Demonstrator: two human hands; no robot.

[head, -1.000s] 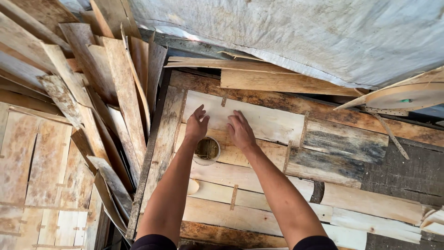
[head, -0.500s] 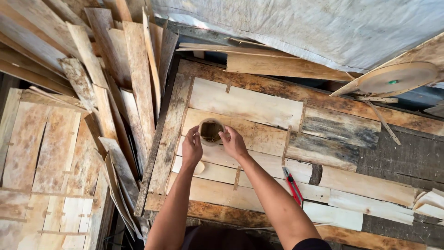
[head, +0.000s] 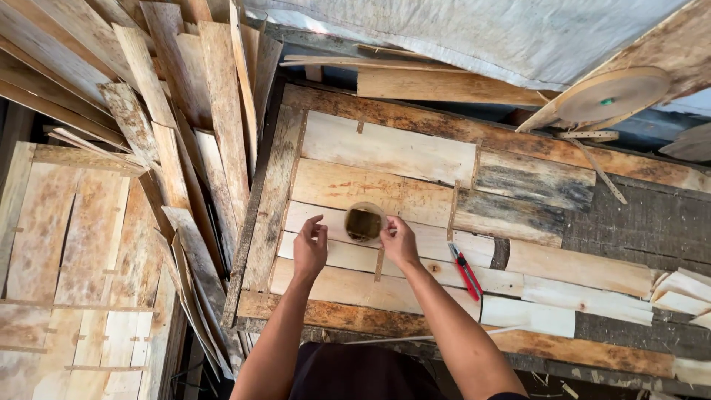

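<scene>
A small round tape roll (head: 364, 222) lies flat on pale wooden slats (head: 385, 152) laid side by side on a work table. My right hand (head: 398, 241) rests just right of the roll, fingertips touching its rim. My left hand (head: 310, 247) hovers a little to the left of the roll, fingers loosely curled and holding nothing. Thin strips of tape cross the seams between the slats. A red-handled utility knife (head: 465, 270) lies on the slats right of my right forearm.
Rough planks (head: 178, 111) lean in a pile at the left, beside a taped veneer panel (head: 67, 259) lower left. A large round wooden disc (head: 611, 94) sits at upper right under a grey tarp (head: 474, 30). Loose pale offcuts (head: 685, 289) lie at the right edge.
Both hands have pulled back toward me from the far slat. The roll now lies between them, farther down the table, and the view has shifted so the knife shows.
</scene>
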